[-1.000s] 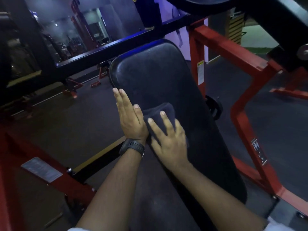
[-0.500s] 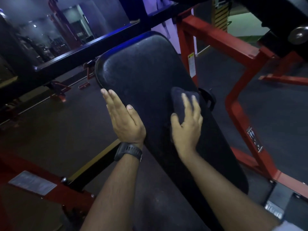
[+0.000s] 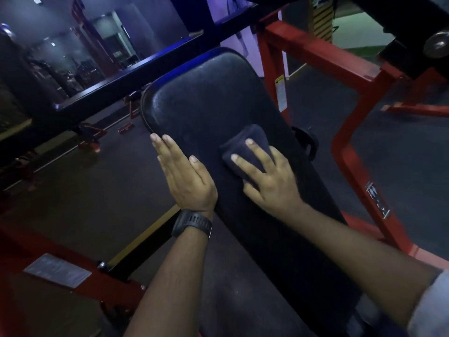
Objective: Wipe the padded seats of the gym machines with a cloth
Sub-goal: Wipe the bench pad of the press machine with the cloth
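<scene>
Black padded bench point(image 3: 206, 100): long slab, rounded at the far end; smooth skin with a fine grain and a dull sheen, a raised bead round the rim.
Dark cloth point(image 3: 251, 133): soft, folded into a thick wad; lay on the right half of the padded bench, about midway along, under the right grip.
Right grip point(image 3: 274, 186): wide, fingers spread and nearly straight; pressed flat on the cloth.
Left grip point(image 3: 187, 176): wide, fingers straight and held together; rested against the left edge of the padded bench, near the cloth but apart from it; held nothing.
Black watch point(image 3: 192, 223): ribbed, rubbery strap; sat on the wrist of the left grip.
Red frame point(image 3: 315, 52): square painted tube, scuffed; stood right of and behind the padded bench, pale stickers on it.
Floor point(image 3: 97, 190): dark, matte, faintly speckled.
Pale sleeve point(image 3: 430, 310): cuff on the right forearm, at the lower right corner.
</scene>
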{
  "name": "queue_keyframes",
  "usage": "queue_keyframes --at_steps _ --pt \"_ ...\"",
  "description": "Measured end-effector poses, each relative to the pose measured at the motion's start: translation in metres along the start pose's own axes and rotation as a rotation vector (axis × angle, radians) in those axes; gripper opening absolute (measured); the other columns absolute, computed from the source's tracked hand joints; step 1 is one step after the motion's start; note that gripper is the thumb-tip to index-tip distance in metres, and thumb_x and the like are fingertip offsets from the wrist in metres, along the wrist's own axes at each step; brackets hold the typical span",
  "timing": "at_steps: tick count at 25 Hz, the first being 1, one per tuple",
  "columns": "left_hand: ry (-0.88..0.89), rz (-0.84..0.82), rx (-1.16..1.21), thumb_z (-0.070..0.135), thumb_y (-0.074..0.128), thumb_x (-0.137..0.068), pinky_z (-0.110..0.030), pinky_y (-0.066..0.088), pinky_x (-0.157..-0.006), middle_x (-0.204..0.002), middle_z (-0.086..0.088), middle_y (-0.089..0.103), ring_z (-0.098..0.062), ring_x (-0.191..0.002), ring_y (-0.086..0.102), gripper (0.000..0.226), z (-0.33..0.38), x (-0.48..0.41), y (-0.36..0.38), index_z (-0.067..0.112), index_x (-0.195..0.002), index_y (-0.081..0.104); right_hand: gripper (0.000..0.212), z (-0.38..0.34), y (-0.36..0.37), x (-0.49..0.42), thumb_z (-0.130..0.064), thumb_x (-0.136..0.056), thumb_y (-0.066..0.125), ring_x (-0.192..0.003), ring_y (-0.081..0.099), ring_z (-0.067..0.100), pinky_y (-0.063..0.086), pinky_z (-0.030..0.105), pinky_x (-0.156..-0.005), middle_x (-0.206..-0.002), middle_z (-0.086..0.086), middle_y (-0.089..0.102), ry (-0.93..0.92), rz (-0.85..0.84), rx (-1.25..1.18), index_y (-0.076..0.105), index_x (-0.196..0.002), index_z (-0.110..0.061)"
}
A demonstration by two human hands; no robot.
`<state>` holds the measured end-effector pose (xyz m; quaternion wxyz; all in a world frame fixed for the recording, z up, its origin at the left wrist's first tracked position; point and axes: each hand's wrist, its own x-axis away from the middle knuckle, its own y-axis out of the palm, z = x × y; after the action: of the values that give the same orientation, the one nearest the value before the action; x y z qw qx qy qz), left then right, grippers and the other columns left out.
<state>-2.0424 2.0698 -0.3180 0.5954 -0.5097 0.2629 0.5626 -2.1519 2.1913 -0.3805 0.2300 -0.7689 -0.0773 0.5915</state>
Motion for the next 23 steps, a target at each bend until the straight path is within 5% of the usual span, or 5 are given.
queue_keyframes --at_steps 5,9,12,20,23 --pt "-0.008 -0.009 -0.021 0.006 0.035 -0.100 -0.041 0.011 -0.128 -0.164 -0.031 0.012 -0.038 -0.155 0.012 0.060 0.000 -0.001 0.000 -0.011 -0.155 0.017 0.067 -0.016 0.001 -0.038 -0.033 -0.085 0.057 -0.123 0.049 0.036 0.046 0.051 -0.100 -0.159 0.002 0.036 0.742 0.112 -0.207 0.044 -0.150 -0.033" --pt "0.009 -0.018 -0.025 0.008 0.035 -0.099 -0.039 0.009 -0.128 -0.164 -0.029 0.014 -0.038 -0.155 0.012 0.060 -0.002 0.000 0.000 -0.010 -0.155 0.018 0.061 0.013 0.002 -0.041 -0.030 -0.086 0.060 -0.114 0.057 0.039 0.049 0.049 -0.094 -0.155 0.007 0.044 -0.003 0.037 -0.004 0.048 -0.146 -0.032" --pt "0.000 -0.019 -0.038 0.004 0.037 -0.098 -0.040 0.008 -0.128 -0.164 -0.029 0.015 -0.039 -0.155 0.011 0.061 -0.002 0.000 0.001 -0.010 -0.155 0.019 0.065 0.016 0.002 -0.075 -0.030 -0.086 0.057 -0.118 0.053 0.037 0.048 0.048 -0.096 -0.158 0.003 0.039 0.728 0.126 -0.146 0.044 -0.150 -0.034" --pt "0.030 -0.019 -0.059 0.001 0.039 -0.096 -0.046 0.011 -0.128 -0.163 -0.029 0.018 -0.042 -0.154 0.013 0.062 0.000 0.000 0.001 -0.010 -0.154 0.022 0.065 0.036 0.005 -0.054 -0.038 -0.086 0.046 -0.119 0.050 0.038 0.043 0.048 -0.101 -0.159 0.001 0.036 0.994 0.108 -0.073 0.041 -0.151 -0.036" --pt "0.041 -0.023 -0.046 0.000 0.039 -0.095 -0.044 0.009 -0.128 -0.163 -0.030 0.017 -0.043 -0.154 0.011 0.063 0.001 0.000 0.001 -0.010 -0.154 0.021 0.061 0.035 0.000 -0.002 -0.033 -0.090 0.055 -0.118 0.047 0.035 0.046 0.048 -0.097 -0.158 0.005 0.036 0.334 -0.031 0.018 0.044 -0.150 -0.031"
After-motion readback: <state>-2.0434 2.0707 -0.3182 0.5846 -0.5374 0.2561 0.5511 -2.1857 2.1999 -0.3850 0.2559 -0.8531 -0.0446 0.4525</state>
